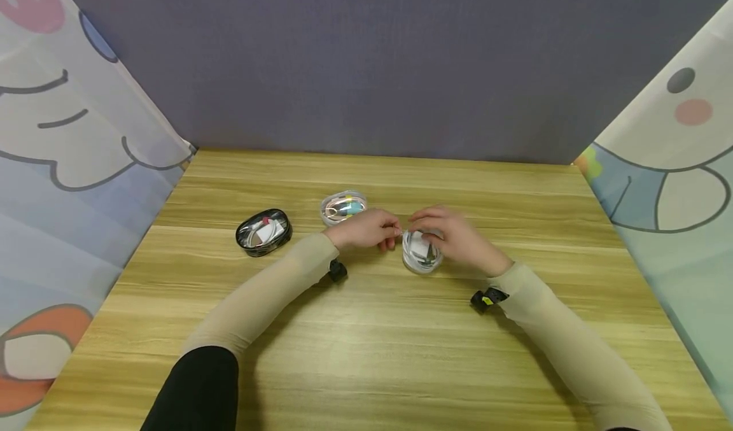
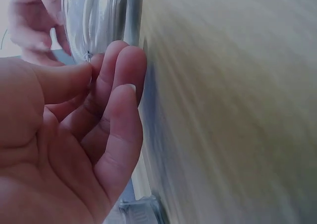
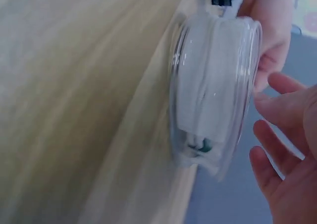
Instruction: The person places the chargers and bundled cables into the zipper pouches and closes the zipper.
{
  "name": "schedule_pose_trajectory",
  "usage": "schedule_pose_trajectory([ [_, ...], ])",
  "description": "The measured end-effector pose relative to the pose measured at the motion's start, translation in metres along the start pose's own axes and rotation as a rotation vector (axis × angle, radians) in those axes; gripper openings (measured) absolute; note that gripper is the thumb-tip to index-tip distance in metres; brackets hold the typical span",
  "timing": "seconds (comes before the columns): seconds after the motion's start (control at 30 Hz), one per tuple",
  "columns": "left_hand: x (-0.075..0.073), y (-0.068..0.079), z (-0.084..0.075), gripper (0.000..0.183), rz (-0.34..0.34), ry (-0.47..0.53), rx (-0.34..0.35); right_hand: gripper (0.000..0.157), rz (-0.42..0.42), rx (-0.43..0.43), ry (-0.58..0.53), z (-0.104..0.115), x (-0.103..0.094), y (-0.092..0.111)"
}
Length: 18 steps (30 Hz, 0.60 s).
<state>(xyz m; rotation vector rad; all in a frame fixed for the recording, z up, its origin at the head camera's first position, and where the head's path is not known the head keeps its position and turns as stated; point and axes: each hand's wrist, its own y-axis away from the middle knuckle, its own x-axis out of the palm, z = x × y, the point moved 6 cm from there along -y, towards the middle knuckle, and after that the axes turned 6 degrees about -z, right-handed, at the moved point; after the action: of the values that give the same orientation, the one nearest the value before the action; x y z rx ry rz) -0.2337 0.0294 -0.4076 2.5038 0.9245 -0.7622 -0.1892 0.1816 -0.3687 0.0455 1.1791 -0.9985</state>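
Observation:
A clear round-cornered zip pouch (image 1: 422, 260) lies on the table with a white block and white cable inside. In the left wrist view, my left hand (image 2: 84, 130) pinches a small zipper pull (image 2: 88, 56) at the pouch's edge between thumb and forefinger, its other fingers bent loosely. My right hand (image 1: 455, 237) arches over the pouch's far right side. In the right wrist view its fingers (image 3: 271, 143) are relaxed and spread beside the pouch wall (image 3: 210, 95), with the thumb close to the rim. Whether they touch it I cannot tell.
Left of my left hand sits a second clear pouch (image 1: 343, 207) with colourful contents, partly behind the wrist. Farther left is a black-edged clear pouch (image 1: 263, 232) holding a white block and cable. A grey panel (image 1: 366, 68) stands along the table's (image 1: 355, 354) far edge.

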Motion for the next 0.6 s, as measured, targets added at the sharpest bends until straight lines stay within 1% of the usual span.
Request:
schedule_pose_trajectory([
  [0.07,0.0,-0.002,-0.001,0.025,0.0,0.005,0.006,0.035,0.051,-0.097,0.02,0.007,0.003,-0.001],
  [0.13,0.0,-0.004,0.0,0.025,-0.003,0.001,0.01,0.037,0.097,-0.151,0.066,0.012,0.007,-0.002],
  [0.17,0.0,-0.005,0.0,0.025,-0.005,0.004,0.008,0.039,0.119,-0.163,0.088,0.013,0.009,-0.002],
  [0.27,0.001,-0.006,0.0,0.024,0.0,0.025,0.011,0.041,0.168,-0.182,0.161,0.016,0.014,-0.004],
  [0.37,0.002,-0.007,0.0,0.023,0.004,0.032,0.017,0.04,0.179,-0.19,0.192,0.019,0.016,-0.007],
  [0.5,0.001,-0.008,0.0,0.023,-0.005,0.011,0.024,0.029,0.184,-0.178,0.217,0.019,0.017,-0.009],
  [0.6,0.001,-0.009,-0.001,0.024,-0.012,-0.018,0.029,0.02,0.218,-0.173,0.267,0.018,0.019,-0.011],
])
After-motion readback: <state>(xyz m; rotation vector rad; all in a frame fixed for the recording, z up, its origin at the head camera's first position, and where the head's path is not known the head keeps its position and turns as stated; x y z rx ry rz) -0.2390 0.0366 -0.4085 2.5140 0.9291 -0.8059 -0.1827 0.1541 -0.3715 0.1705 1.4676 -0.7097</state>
